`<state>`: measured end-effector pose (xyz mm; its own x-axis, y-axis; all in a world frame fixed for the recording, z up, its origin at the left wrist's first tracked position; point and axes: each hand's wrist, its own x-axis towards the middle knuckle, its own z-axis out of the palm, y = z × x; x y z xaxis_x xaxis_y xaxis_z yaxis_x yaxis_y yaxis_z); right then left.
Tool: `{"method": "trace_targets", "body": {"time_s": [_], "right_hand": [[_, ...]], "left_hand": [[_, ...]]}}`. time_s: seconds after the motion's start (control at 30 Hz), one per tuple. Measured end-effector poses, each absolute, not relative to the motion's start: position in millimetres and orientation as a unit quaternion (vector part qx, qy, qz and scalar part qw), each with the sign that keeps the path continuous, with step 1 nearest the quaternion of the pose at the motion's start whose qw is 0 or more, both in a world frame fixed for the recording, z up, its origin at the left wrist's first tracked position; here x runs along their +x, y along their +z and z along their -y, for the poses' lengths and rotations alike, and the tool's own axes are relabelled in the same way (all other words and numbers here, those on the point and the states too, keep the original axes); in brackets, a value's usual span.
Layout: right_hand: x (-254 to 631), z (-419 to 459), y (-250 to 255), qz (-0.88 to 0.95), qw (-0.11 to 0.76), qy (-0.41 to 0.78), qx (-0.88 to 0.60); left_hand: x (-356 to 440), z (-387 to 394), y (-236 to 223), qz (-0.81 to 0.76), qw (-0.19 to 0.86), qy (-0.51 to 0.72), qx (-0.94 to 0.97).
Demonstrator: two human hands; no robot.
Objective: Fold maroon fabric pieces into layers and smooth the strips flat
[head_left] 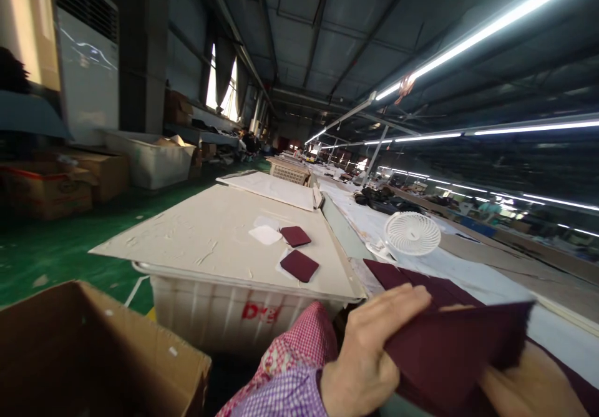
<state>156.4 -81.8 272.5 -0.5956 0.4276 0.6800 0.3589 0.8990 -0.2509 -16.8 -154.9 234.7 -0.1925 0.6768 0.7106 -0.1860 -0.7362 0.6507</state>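
Close in front of me, a dark maroon fabric piece (440,348) is folded or bent up between my hands. My left hand (369,342) is closed on its left edge, fingers over the top. On its right side my right hand (533,382), slightly blurred, grips the lower part, with some fingers hidden behind the cloth. More maroon fabric (421,279) lies on the table beyond and beneath my hands. To the left, a small maroon patch (296,236) and a second maroon patch (300,266) rest on a pale board, beside white patches (264,235).
The pale board (187,236) lies over a white ribbed bin (201,317). At lower left stands an open cardboard box (154,348). A white fan (412,233) is on the long worktable to the right. Boxes and a white tub (159,164) line the green floor.
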Motion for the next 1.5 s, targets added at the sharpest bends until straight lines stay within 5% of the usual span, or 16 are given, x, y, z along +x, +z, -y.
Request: {"method": "trace_targets", "body": {"time_s": [0.1, 0.27, 0.43, 0.6, 0.77, 0.9, 1.07, 1.5], "right_hand": [[156, 85, 275, 0.893, 0.404, 0.003, -0.196], [141, 98, 289, 0.862, 0.381, 0.15, -0.298], [142, 101, 286, 0.903, 0.37, -0.018, -0.217], [139, 108, 288, 0.849, 0.399, 0.217, -0.271], [141, 105, 289, 0.859, 0.427, 0.111, -0.262], [143, 98, 287, 0.816, 0.438, 0.217, -0.308], [138, 98, 287, 0.781, 0.436, 0.296, -0.336], [148, 102, 295, 0.817, 0.436, 0.216, -0.31]], "left_hand": [[-14, 149, 232, -0.223, 0.434, 0.744, 0.457], [-14, 146, 222, -0.254, 0.205, 0.733, 0.597], [-11, 136, 212, -0.286, 0.419, 0.756, 0.414], [-7, 143, 213, -0.283, 0.193, 0.784, 0.517], [-2, 145, 215, -0.337, 0.398, 0.749, 0.408], [-4, 145, 218, -0.311, 0.414, 0.756, 0.401], [-5, 147, 228, -0.209, 0.627, 0.703, 0.263], [-15, 152, 237, -0.129, 0.691, 0.677, 0.218]]}}
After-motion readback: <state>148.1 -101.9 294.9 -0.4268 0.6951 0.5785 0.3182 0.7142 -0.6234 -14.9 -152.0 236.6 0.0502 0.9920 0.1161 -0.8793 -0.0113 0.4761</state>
